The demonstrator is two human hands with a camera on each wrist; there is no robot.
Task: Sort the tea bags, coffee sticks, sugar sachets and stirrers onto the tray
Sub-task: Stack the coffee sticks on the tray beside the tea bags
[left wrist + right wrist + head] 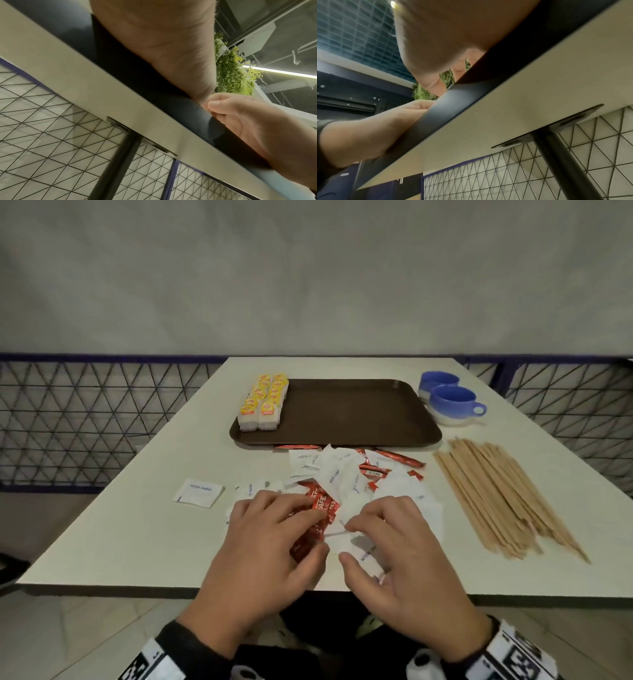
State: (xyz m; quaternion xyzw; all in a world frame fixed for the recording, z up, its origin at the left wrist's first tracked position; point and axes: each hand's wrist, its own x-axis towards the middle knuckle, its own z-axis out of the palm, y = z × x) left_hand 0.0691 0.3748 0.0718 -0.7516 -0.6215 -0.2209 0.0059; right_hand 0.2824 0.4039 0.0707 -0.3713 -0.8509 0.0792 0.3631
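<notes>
Separating sticks [320,510] from sachets [337,474] calls for pinching one kind only: left hand [270,546] curled on sticks, right hand [399,553] pinching a sachet.

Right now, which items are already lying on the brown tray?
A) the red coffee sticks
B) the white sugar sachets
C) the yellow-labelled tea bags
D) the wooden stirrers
C: only the tea bags sit in two rows at the left end of the tray; everything else is off it, on the table.
</notes>
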